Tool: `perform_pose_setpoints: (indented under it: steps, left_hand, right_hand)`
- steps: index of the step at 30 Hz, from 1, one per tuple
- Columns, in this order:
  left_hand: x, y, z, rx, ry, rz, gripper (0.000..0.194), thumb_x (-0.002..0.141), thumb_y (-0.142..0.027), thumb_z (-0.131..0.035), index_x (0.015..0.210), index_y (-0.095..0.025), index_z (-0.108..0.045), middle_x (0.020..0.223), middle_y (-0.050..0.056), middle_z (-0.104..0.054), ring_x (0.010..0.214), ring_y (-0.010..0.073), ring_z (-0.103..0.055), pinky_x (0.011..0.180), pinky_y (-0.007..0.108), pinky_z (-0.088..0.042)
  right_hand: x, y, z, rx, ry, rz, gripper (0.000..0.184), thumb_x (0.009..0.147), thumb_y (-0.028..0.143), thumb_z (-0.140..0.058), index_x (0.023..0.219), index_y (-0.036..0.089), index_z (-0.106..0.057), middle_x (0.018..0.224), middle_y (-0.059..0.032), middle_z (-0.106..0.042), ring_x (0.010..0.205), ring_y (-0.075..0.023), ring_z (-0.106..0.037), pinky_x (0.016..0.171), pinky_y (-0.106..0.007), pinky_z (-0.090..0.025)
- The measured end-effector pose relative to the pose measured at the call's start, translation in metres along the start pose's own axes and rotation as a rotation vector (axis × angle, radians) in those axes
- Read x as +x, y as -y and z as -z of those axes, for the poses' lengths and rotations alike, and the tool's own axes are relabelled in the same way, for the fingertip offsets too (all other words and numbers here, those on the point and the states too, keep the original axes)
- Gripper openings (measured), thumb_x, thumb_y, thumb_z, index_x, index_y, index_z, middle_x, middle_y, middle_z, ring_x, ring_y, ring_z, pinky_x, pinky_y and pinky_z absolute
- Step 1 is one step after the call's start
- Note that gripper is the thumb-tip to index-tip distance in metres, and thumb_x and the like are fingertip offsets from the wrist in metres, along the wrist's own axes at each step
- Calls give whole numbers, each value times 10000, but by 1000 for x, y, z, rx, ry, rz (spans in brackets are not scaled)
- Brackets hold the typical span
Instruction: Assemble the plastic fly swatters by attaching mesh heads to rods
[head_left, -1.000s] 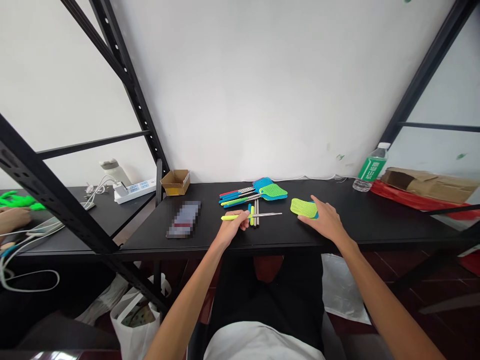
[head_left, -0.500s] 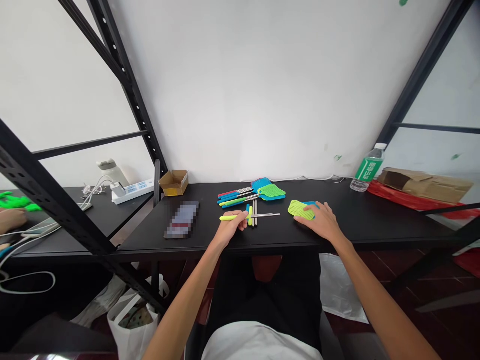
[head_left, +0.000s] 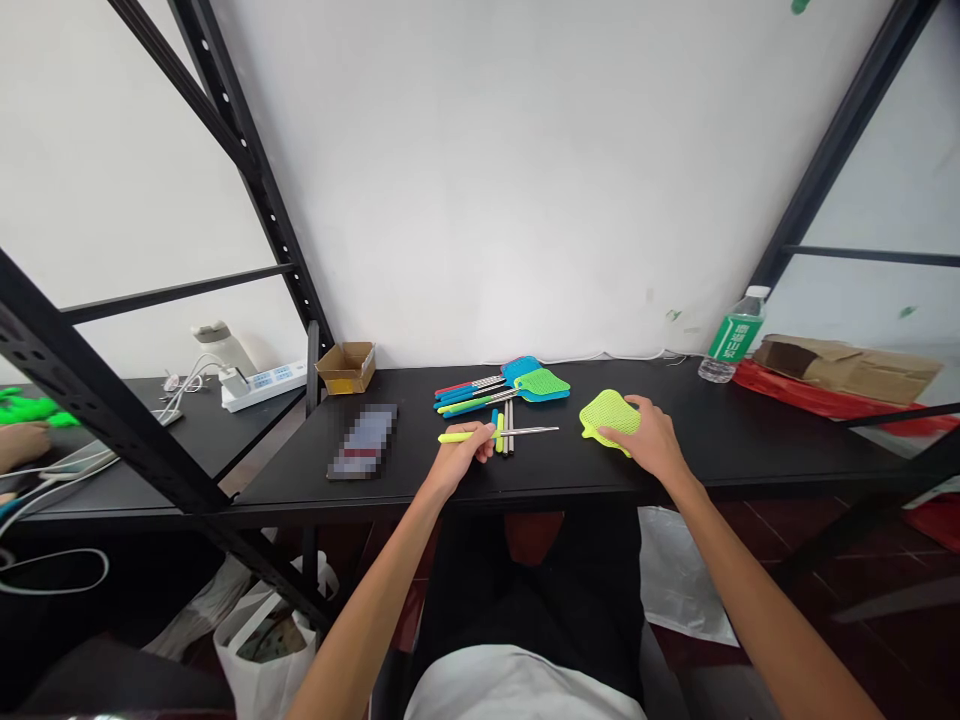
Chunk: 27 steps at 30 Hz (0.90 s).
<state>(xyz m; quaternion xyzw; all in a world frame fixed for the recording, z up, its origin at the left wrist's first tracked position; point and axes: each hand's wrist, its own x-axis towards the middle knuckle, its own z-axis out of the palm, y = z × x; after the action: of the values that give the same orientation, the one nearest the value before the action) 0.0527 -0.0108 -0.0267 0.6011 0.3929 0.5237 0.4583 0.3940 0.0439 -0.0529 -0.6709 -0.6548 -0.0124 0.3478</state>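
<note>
A: Layout, big to small?
B: Black worktop (head_left: 720, 445). Swatter pile (head_left: 544, 384) at the back, near the wall, heads overlapping, handles pointing left. Any forearm reach should pass in front of it, or the stack may slide.
A: Next size down?
B: Right grip (head_left: 651, 432), closed on the yellow head (head_left: 609, 412). Thumb over the near side, fingers round the right edge. Head is at the worktop, right of the pile and well apart from the rod.
A: Good hold?
B: Decent. The small stub (head_left: 587, 435) at its lower left is uncovered, facing roughly toward the other hand. Best leave it free. Light pinch: mesh looks thin, would likely bend if squeezed.
A: Left side?
B: Left grip (head_left: 466, 450), narrow, pinching the rod (head_left: 536, 430) near its yellow handle. Rod about level, thin end to the right, short of the head.
A: Risk?
B: Long overhang past the fingers, so the tip will swing on small wrist moves. Firm fingers, slow wrist, forearm low.
A: Under it?
B: Loose rods (head_left: 511, 442) and loose handles (head_left: 501, 440), side by side, crossed by the held rod. Can't tell if they touch. I'd lift slightly before any sideways move; loose ones could roll.
</note>
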Motion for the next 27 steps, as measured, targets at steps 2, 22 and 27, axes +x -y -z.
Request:
perform_pose_setpoints:
  steps: [2, 22, 27]
  left_hand:
    - [0, 0, 1, 3, 5, -4, 404, 851, -468, -614, 594, -157, -609, 605, 17, -572, 568, 116, -493, 564, 249, -385]
    - [3, 8, 3, -254, -143, 18, 331, 816, -409, -655, 618, -149, -598, 616, 7, -528, 532, 94, -469, 501, 235, -363]
    - [3, 6, 2, -271, -146, 24, 329, 809, -407, -661, 613, -154, -583, 603, -2, -511, 519, 90, -454, 500, 239, -358]
  right_hand:
    - [0, -1, 3, 78, -80, -6, 648, 760, 544, -635, 1292, 190, -530, 1062, -139, -650, 983, -344, -590, 793, -391, -439]
    - [-11, 38, -6, 1092, -126, -113, 336, 816, 507, -684, 799, 172, -692, 773, -67, -701, 597, -139, -567, 513, -250, -443]
    - [-13, 37, -14, 1067, -173, -79, 310, 819, 490, -680, 915, 198, -713, 688, 5, -564, 529, -104, -443, 490, -243, -386]
